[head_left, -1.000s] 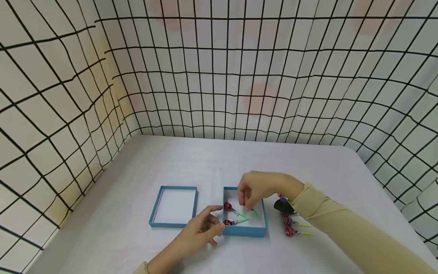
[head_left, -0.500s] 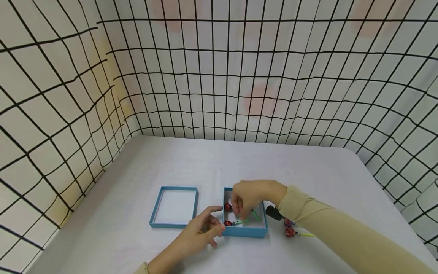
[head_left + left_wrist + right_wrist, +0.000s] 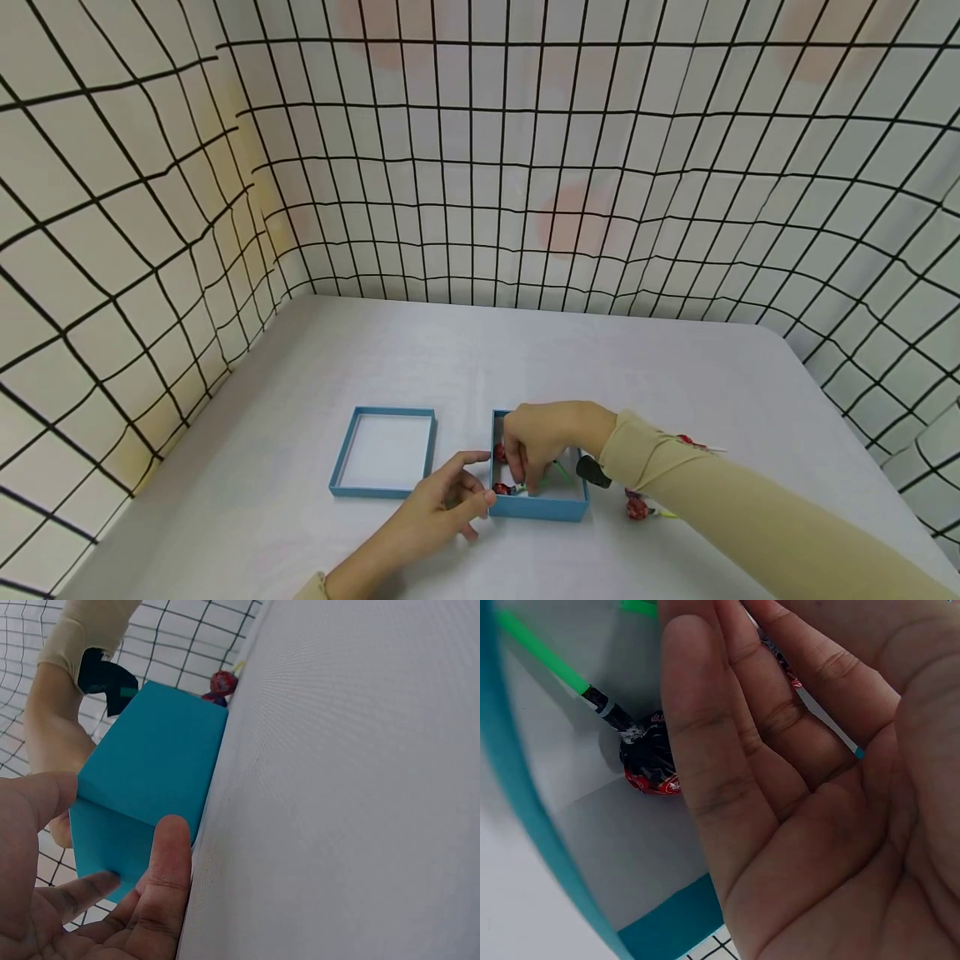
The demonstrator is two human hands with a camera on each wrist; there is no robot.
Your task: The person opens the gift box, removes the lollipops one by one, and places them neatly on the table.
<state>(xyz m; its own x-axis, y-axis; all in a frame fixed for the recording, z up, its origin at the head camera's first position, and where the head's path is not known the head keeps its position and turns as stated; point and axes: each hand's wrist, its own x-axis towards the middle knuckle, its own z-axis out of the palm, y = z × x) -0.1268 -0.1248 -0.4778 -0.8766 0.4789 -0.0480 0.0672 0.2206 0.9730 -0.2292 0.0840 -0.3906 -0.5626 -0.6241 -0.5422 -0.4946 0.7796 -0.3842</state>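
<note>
A blue open box (image 3: pixel 540 509) holds several red-wrapped lollipops with green sticks. My right hand (image 3: pixel 546 432) reaches down inside it, thumb and fingers pinching the stick of the front lollipop (image 3: pixel 500 489); the fingertips are outside the right wrist view. Another lollipop (image 3: pixel 500 452) lies behind it, partly covered by the hand. In the right wrist view, a lollipop (image 3: pixel 651 761) rests on the white box floor beside the fingers. My left hand (image 3: pixel 438 498) touches the box's front left corner with loosely extended fingers, index and thumb against the blue walls (image 3: pixel 154 754).
A blue-rimmed lid (image 3: pixel 375 492) lies to the left of the box, its white inside up. On the right, a lollipop (image 3: pixel 637 507) and another with a pale stick (image 3: pixel 688 440) show around the sleeve (image 3: pixel 675 467). Black grid netting (image 3: pixel 480 167) surrounds the white table (image 3: pixel 420 358).
My right hand has moved left and toward the front inside the box, now covering the green stick of the front lollipop. The left hand has stayed at the corner.
</note>
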